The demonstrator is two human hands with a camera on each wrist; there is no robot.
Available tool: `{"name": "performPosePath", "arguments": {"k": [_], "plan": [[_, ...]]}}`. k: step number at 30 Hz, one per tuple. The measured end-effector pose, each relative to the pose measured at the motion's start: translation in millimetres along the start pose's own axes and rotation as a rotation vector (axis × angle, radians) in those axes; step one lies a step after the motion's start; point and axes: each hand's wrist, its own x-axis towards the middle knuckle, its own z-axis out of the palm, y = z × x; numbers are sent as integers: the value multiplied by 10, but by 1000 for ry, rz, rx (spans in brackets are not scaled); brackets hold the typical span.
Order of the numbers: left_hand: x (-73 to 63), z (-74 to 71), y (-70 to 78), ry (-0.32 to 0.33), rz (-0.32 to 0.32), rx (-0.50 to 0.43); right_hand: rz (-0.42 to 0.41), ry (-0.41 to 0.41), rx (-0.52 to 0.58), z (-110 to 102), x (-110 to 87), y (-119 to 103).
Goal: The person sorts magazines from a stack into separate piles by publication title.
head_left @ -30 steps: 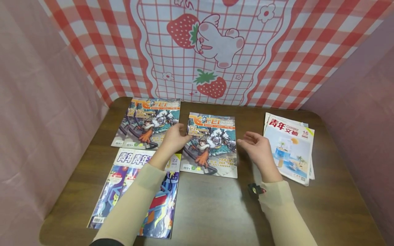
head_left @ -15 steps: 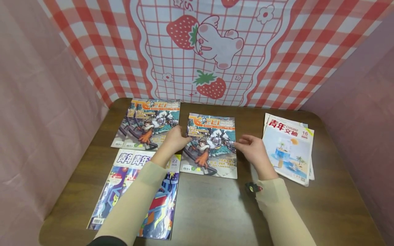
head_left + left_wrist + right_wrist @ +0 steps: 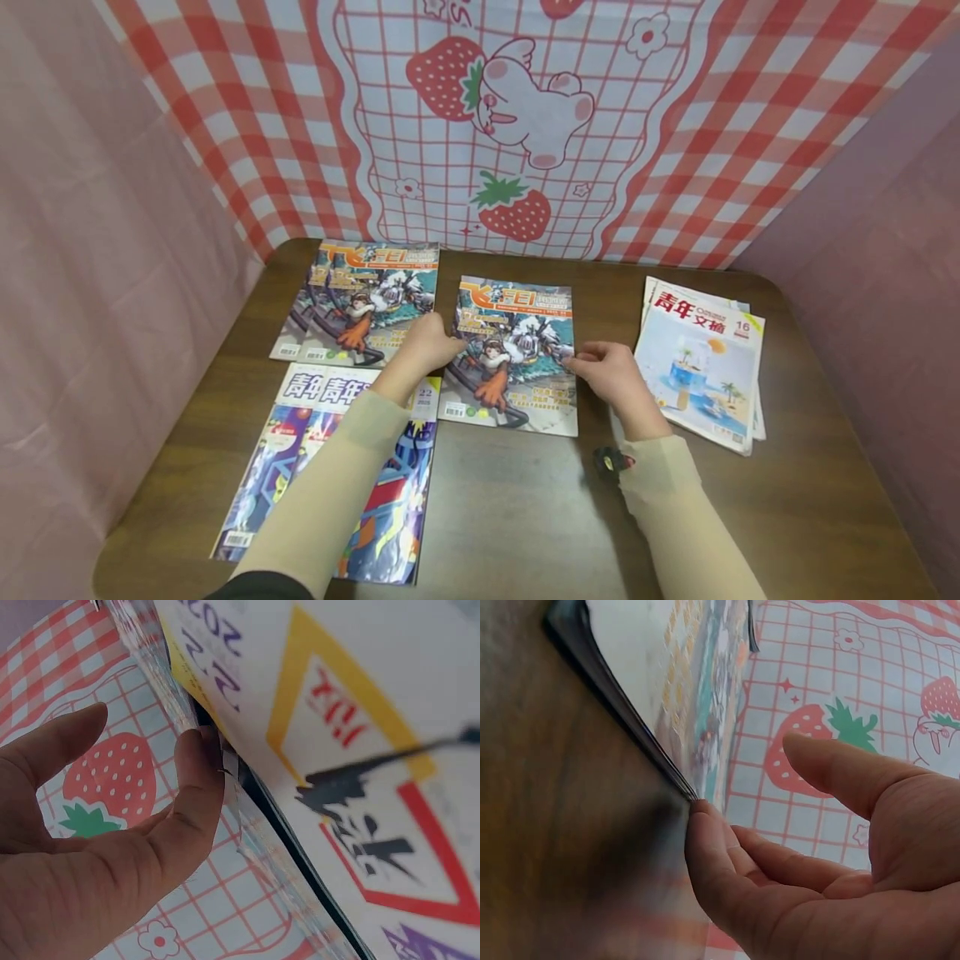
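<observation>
A comic magazine (image 3: 517, 358) with an orange title lies flat in the middle of the table. My left hand (image 3: 420, 354) reaches to its left edge, with a fingertip extended toward the cover. On the opposite side, my right hand (image 3: 611, 375) touches the magazine's right edge. In the right wrist view, a fingertip (image 3: 705, 825) meets the edge of the pages while another digit stands apart. Two overlapping copies of the comic magazine (image 3: 367, 308) lie left of my left hand. In the left wrist view, a purple-titled magazine (image 3: 360, 787) fills the right side.
Below my left forearm, overlapping purple-titled magazines (image 3: 397, 508) lie partly hidden by the sleeve. A stack of magazines with a red title (image 3: 705, 367) sits right of my right hand. A red-and-white checked cloth (image 3: 517, 100) hangs behind the wooden table (image 3: 517, 517).
My right hand has moved left and slightly nearer, from beside the middle magazine to its right edge. My left hand has shifted slightly nearer along the left edge. The magazines look unmoved.
</observation>
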Motion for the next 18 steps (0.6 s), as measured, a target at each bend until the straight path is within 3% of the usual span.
{"name": "performPosePath", "arguments": {"k": [18], "plan": [[45,2,1,-62,-42,-36,38,-28,141,48,-2,39]]}}
